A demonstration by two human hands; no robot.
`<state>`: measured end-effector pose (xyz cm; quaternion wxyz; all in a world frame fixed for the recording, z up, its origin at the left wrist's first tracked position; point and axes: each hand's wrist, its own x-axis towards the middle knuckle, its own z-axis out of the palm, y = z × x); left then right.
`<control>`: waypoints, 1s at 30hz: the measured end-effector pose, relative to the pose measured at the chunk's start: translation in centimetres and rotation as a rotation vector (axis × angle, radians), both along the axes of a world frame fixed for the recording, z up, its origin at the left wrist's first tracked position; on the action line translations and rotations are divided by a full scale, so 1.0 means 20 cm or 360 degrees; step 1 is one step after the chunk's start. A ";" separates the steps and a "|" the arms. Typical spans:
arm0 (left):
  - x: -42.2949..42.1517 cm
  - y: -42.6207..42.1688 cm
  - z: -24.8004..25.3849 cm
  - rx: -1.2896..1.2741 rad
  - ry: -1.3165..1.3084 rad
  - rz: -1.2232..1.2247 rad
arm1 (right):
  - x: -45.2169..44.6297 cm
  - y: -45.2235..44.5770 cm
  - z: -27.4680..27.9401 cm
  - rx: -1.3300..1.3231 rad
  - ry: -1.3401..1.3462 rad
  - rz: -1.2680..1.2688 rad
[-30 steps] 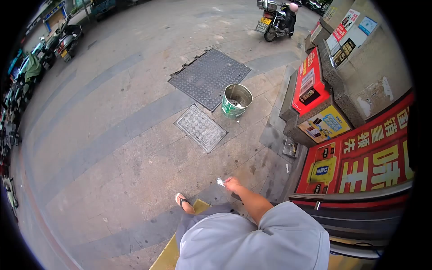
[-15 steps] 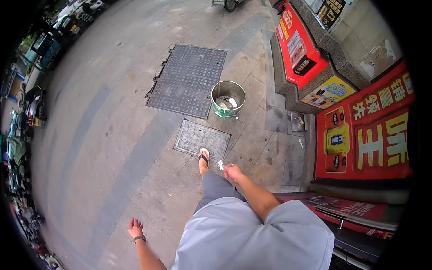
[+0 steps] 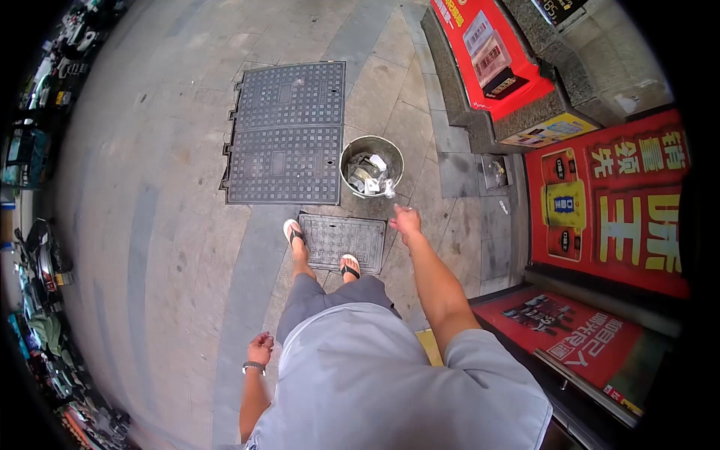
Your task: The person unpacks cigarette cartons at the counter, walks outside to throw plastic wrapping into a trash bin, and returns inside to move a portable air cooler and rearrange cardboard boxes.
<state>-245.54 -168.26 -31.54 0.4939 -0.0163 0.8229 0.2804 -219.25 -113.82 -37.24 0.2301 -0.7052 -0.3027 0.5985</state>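
A metal bucket (image 3: 398, 178) stands on the pavement, with crumpled white and grey litter (image 3: 367, 174) inside. By its near rim is a crumpled white piece (image 3: 389, 192), a small gap beyond my right fingertips. My right hand (image 3: 406, 220) reaches toward the bucket with its fingers extended and nothing visible between them. Low at my left side hangs my left hand (image 3: 260, 348), empty, its fingers loosely bent and a dark band on its wrist. It touches nothing.
My sandalled feet are at a small metal cover (image 3: 341, 241); a larger dark cover (image 3: 285, 135) lies beyond. Along the right run a stone ledge (image 3: 448, 82) and red signs (image 3: 551, 202). Parked scooters (image 3: 46, 259) line the far left. A small tray (image 3: 494, 172) sits beside the ledge.
I have stepped forward to the bucket. The white piece has left my right hand and is now at the bucket's near rim. My left hand came into view and has moved closer to my body.
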 end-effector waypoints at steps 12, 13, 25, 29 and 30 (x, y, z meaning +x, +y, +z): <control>-1.52 1.05 -0.13 -0.0042 0.0050 -0.0411 | 0.27 -0.89 -0.67 -0.0214 -0.0451 0.0438; -1.62 1.17 -0.10 -0.0052 0.0049 -0.0463 | 0.18 -0.96 -0.53 -0.0390 -0.0467 0.0422; -1.93 2.35 -0.10 0.0204 0.0034 -0.1007 | -0.55 -0.86 -0.22 -0.0222 -0.0497 0.0071; -1.79 2.51 -0.21 0.0026 -0.0175 -0.1415 | -0.56 -0.94 -0.06 -0.0055 -0.0681 -0.0037; -1.75 2.54 -0.25 0.0057 -0.0236 -0.1418 | -0.53 -0.98 -0.05 -0.0154 -0.0630 -0.0052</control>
